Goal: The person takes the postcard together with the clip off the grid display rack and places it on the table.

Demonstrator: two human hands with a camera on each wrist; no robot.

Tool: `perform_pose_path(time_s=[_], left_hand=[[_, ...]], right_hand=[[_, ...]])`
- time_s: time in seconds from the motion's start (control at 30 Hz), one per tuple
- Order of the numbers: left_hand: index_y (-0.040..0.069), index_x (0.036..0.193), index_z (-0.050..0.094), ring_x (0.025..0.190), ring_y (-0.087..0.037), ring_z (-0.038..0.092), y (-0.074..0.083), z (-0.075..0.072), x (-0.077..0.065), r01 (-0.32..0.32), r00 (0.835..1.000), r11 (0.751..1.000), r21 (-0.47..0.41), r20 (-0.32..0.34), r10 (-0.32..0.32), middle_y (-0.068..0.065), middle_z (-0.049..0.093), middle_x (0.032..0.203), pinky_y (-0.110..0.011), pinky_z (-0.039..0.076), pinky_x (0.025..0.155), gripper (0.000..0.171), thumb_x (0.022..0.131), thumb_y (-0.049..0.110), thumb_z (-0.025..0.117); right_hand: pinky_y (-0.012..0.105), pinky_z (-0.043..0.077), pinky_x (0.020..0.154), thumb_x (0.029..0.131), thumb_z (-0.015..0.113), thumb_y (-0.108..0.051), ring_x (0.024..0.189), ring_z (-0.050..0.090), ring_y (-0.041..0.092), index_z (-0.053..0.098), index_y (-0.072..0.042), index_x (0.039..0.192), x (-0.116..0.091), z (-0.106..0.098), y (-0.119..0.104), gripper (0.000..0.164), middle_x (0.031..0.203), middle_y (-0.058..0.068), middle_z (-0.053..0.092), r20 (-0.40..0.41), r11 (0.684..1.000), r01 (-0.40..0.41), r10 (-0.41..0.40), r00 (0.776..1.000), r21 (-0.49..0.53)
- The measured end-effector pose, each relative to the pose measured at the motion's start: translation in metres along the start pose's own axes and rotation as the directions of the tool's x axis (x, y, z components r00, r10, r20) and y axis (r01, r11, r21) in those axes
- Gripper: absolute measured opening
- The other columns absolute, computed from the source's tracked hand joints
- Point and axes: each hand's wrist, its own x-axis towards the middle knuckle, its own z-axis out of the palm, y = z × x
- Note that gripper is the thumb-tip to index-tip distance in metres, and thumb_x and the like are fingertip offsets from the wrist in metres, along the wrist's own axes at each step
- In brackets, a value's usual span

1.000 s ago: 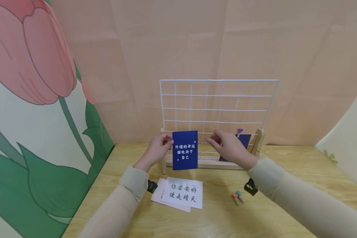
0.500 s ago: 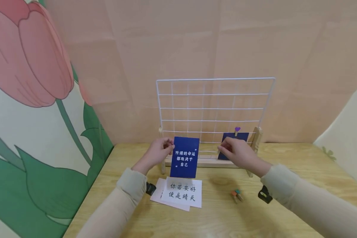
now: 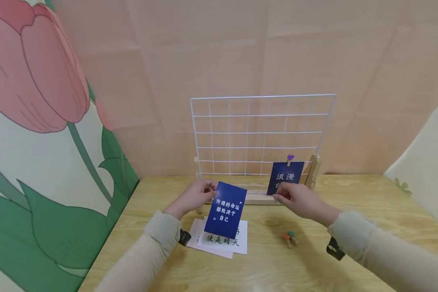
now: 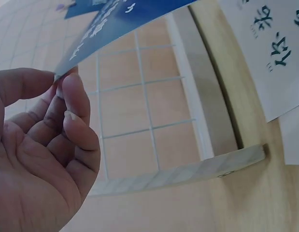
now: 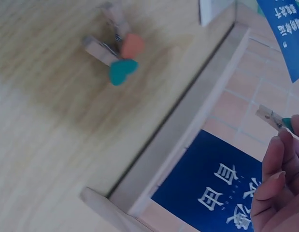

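My left hand (image 3: 195, 196) pinches a dark blue card (image 3: 225, 210) with white Chinese lettering by its upper left corner. The card tilts over two white cards (image 3: 241, 243) lying on the table, overlapping the upper one in the head view. Between thumb and fingertips, my right hand (image 3: 301, 200) pinches a small wooden clothespin (image 5: 270, 117) with a green end. Behind that hand, a second blue card (image 3: 277, 178) hangs on the white wire grid (image 3: 241, 132), held by a clothespin with a purple heart (image 3: 290, 157).
Two more wooden clothespins, one with an orange heart (image 5: 133, 46) and one with a teal heart (image 5: 122, 71), lie on the table to the front right. The grid stands in a wooden base (image 3: 255, 199) with wooden side posts (image 3: 314, 172), before a draped pinkish backdrop (image 3: 219, 48).
My left hand has lowered the blue card toward the white cards, tilting it. The right hand has moved right and down, away from that card, uncovering more of the hanging card.
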Motion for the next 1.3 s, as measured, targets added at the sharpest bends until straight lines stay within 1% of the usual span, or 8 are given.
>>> perform_pose_path(time_s=[0.1,0.2,0.27,0.43,0.63,0.87,1.03,1.3], left_hand=[[0.002,0.102,0.064,0.078,-0.025,0.063,-0.003,0.003,0.000,0.016,0.999,0.999,0.029,0.033,-0.017,-0.008,0.063,0.087,-0.033,0.055,0.063,0.007,0.102,0.005,0.058],[0.004,0.100,0.063,0.073,-0.020,0.059,-0.006,0.005,-0.001,0.027,0.998,0.998,0.057,0.059,-0.030,-0.011,0.063,0.086,-0.026,0.046,0.053,0.006,0.102,0.005,0.058],[0.004,0.099,0.062,0.074,-0.023,0.059,-0.009,0.006,-0.002,0.031,0.997,0.998,0.062,0.067,-0.035,-0.013,0.063,0.086,-0.024,0.043,0.052,0.006,0.102,0.004,0.057],[0.004,0.096,0.063,0.082,-0.036,0.064,-0.013,0.008,-0.002,0.024,0.997,0.997,0.076,0.072,-0.030,-0.009,0.062,0.083,-0.025,0.046,0.057,0.009,0.101,0.000,0.057],[0.000,0.095,0.064,0.081,-0.037,0.066,-0.015,0.013,0.000,0.029,0.995,0.995,0.094,0.092,-0.037,-0.005,0.062,0.080,-0.031,0.053,0.065,0.008,0.098,-0.004,0.058],[-0.002,0.097,0.063,0.083,-0.039,0.066,-0.023,0.017,-0.001,0.088,0.989,0.993,0.084,0.111,-0.097,-0.006,0.062,0.082,-0.048,0.057,0.074,0.005,0.098,-0.002,0.058],[-0.002,0.097,0.063,0.082,-0.034,0.066,-0.028,0.020,0.002,0.123,0.987,0.987,0.100,0.095,-0.133,-0.006,0.062,0.084,-0.038,0.056,0.070,0.004,0.098,-0.001,0.059],[0.001,0.091,0.062,0.068,-0.015,0.058,-0.035,0.027,0.005,0.120,0.988,0.973,0.195,0.072,-0.136,-0.004,0.060,0.080,-0.024,0.047,0.056,0.005,0.095,0.000,0.063]], right_hand=[[0.027,0.047,0.055,0.101,0.067,-0.014,0.062,0.052,0.007,0.067,-0.009,0.095,-0.003,0.007,0.004,0.008,0.076,-0.007,0.061,0.025,1.000,0.011,-0.011,1.000,0.003],[0.026,0.047,0.055,0.101,0.067,-0.014,0.062,0.051,0.006,0.066,-0.010,0.094,-0.006,0.013,0.007,0.008,0.075,-0.008,0.060,0.054,1.000,0.009,-0.010,0.998,0.007],[0.026,0.045,0.054,0.101,0.067,-0.015,0.061,0.049,0.006,0.066,-0.011,0.092,-0.008,0.016,0.009,0.009,0.074,-0.008,0.058,0.074,1.000,0.011,-0.012,0.997,0.010],[0.025,0.040,0.052,0.100,0.068,-0.015,0.058,0.044,0.004,0.063,-0.014,0.087,-0.012,0.021,0.014,0.014,0.068,-0.010,0.052,0.099,0.999,0.035,-0.037,0.994,0.015],[0.024,0.042,0.052,0.099,0.068,-0.013,0.058,0.046,0.002,0.062,-0.014,0.085,-0.015,0.026,0.023,0.015,0.068,-0.012,0.053,0.139,0.996,0.072,-0.079,0.987,0.060],[0.024,0.041,0.054,0.098,0.070,-0.015,0.061,0.045,0.000,0.063,-0.015,0.085,-0.021,0.034,0.032,0.015,0.069,-0.014,0.052,0.181,0.994,0.082,-0.094,0.979,0.070],[0.024,0.039,0.053,0.098,0.071,-0.015,0.060,0.044,0.000,0.065,-0.014,0.086,-0.023,0.038,0.034,0.013,0.068,-0.014,0.052,0.206,0.993,0.087,-0.101,0.973,0.077],[0.024,0.038,0.052,0.099,0.069,-0.016,0.059,0.043,0.000,0.065,-0.013,0.087,-0.023,0.040,0.035,0.013,0.067,-0.014,0.053,0.257,0.995,0.065,-0.082,0.963,0.075]])
